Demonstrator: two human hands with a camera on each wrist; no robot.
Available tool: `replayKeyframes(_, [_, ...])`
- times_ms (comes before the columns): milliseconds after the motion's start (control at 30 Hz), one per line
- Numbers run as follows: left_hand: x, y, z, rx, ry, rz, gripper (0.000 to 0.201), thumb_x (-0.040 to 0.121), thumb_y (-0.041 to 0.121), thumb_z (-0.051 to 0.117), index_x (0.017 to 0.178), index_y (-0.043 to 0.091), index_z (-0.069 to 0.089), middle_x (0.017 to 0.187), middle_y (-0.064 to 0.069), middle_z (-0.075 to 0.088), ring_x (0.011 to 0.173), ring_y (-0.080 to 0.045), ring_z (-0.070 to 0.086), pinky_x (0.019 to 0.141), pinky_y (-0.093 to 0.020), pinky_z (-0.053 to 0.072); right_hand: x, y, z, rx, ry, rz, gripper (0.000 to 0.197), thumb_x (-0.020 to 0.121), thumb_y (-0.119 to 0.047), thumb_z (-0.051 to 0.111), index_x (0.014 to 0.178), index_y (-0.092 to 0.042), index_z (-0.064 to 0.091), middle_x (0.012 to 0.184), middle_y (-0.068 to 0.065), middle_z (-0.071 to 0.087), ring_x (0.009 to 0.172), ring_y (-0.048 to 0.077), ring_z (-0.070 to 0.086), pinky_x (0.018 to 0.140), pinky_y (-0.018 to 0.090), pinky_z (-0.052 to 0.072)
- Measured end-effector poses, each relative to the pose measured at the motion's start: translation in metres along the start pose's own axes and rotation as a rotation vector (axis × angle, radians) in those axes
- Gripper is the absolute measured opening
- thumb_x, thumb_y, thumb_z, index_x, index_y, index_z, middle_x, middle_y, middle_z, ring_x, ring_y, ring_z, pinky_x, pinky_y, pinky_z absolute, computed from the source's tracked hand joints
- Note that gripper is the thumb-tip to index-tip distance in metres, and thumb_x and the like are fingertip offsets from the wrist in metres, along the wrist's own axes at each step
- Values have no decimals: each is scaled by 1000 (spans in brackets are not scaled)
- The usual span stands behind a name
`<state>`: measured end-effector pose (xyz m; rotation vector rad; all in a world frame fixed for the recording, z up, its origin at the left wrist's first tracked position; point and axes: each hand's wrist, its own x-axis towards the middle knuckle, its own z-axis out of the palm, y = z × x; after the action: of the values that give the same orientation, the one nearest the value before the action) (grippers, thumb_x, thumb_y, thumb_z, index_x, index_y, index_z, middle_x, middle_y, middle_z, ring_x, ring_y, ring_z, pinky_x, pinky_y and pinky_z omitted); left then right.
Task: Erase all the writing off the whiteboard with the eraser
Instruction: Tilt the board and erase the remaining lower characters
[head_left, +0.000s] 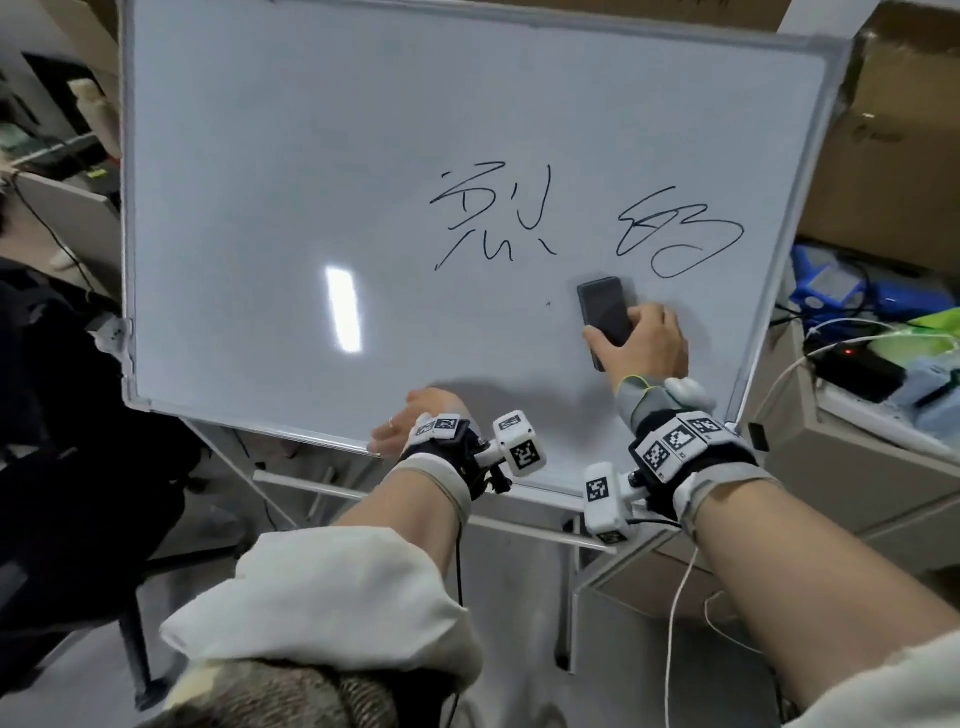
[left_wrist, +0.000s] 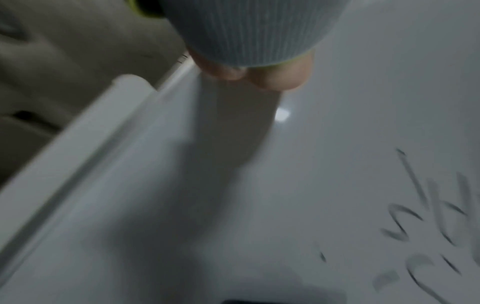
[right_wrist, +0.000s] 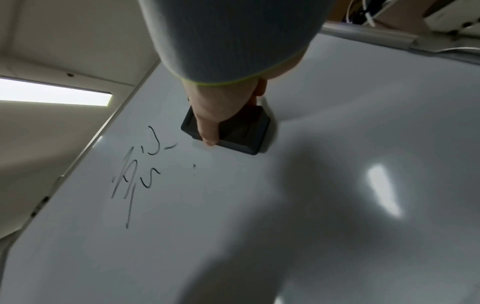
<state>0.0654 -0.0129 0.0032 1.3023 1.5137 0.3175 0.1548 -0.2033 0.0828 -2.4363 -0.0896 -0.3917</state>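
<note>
A whiteboard (head_left: 311, 182) on a stand fills the head view, tilted. Two groups of black handwriting (head_left: 488, 218) sit right of its centre, the second (head_left: 680, 234) further right. My right hand (head_left: 641, 340) grips a black eraser (head_left: 605, 312) and presses it flat on the board just below the writing. In the right wrist view the thumb lies across the eraser (right_wrist: 233, 131), with strokes of writing (right_wrist: 135, 174) to its left. My left hand (head_left: 415, 423) holds the board's bottom edge, its fingers curled over the frame; in the left wrist view it (left_wrist: 259, 74) is blurred.
Cardboard boxes (head_left: 893, 156) stand right of the board, with blue items and cables (head_left: 852, 296) on a surface below them. A dark chair (head_left: 78, 415) sits at the left. The stand's white legs (head_left: 311, 488) run under the board.
</note>
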Motion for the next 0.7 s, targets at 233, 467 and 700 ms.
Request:
replayKeyframes(233, [-34,110,-4,-109,292,475,39,84,20,51,120,13,63,128,-6,59,123,-26,51,103,-37,38,25,-16,-22,96,86,-29,52,74,-45,76,107,-10,58,111,10,61,101,33,57,88,39,42])
replayKeyframes(467, [-91,218,25,84,104,976,31,89,29,50,115,22,64,122,-1,59,117,-23,49,99,-35,38,64,-4,-58,144,188,24,51,77,-53,70,105,-14,54,108,8,60,98,32,59,81,38,44])
replayKeyframes(700, [-109,270,74,270,111,1375,44,85,28,49,127,27,58,133,5,54,132,-18,40,107,-33,29,93,19,-73,91,357,134,53,84,-52,62,115,-12,46,111,9,59,91,32,62,66,38,48])
